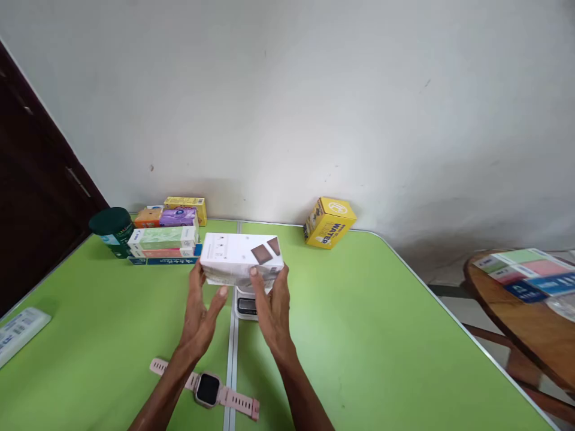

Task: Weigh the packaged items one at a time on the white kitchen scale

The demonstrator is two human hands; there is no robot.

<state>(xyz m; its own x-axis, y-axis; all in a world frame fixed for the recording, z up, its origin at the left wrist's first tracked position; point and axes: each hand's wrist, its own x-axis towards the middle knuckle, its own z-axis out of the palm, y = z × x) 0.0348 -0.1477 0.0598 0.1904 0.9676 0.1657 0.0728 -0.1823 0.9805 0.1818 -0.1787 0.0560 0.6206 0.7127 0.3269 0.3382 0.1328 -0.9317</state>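
A white cardboard box [233,251] with brown squares printed at its right end is between my two hands. My left hand [200,308] has its fingers against the box's left end, with the thumb near the lower front edge. My right hand [273,305] grips the right end, thumb pressed on the front face. Directly under the box is a small white digital scale [247,306] with a dark display. Most of it is hidden, and I cannot tell whether the box touches it. A pink-strapped smartwatch [208,389] lies nearer me, partly behind my left forearm.
At the back left stand a dark green tub [112,230] and several small boxes [166,238], some stacked. A yellow box [330,222] stands by the wall. A white case [20,332] lies at the left edge. Right of the green table [381,335] is a wooden stool [507,317] holding flat cartons.
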